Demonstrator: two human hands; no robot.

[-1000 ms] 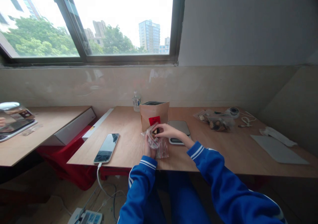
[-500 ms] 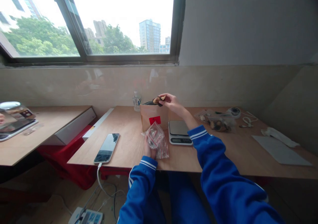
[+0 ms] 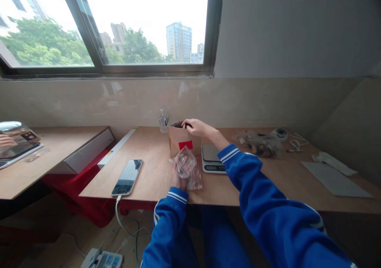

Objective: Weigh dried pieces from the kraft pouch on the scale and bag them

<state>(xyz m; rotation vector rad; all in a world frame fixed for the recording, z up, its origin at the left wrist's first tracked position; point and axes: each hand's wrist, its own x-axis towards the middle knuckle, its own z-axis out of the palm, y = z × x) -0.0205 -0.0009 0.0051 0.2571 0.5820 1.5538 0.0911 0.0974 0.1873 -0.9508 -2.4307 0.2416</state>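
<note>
A brown paper bag [image 3: 181,138] with a red label [image 3: 185,145] stands upright on the table, its mouth open and dark inside. My right hand [image 3: 198,127] is at the bag's mouth, fingers closed on a brown-and-black piece [image 3: 187,125] that looks like a dried mushroom. Most of that piece is hidden by the fingers. In front of the bag, my left hand [image 3: 178,179] is closed around a clear zip bag [image 3: 185,163]. More clear zip bags [image 3: 195,180] lie flat beside it. A kitchen scale [image 3: 210,157] sits just right of the paper bag.
A phone [image 3: 127,177] on a white cable lies left. Behind stands a plastic bottle [image 3: 163,121]. Filled clear bags [image 3: 263,146], a tape roll [image 3: 281,133], a cable [image 3: 296,145] and a grey sheet [image 3: 335,178] lie right. Another person's hand [image 3: 6,141] shows at far left.
My right hand has moved slightly left and down into the paper bag's mouth, and the piece it holds is now mostly hidden. My left hand stays put with the zip bag.
</note>
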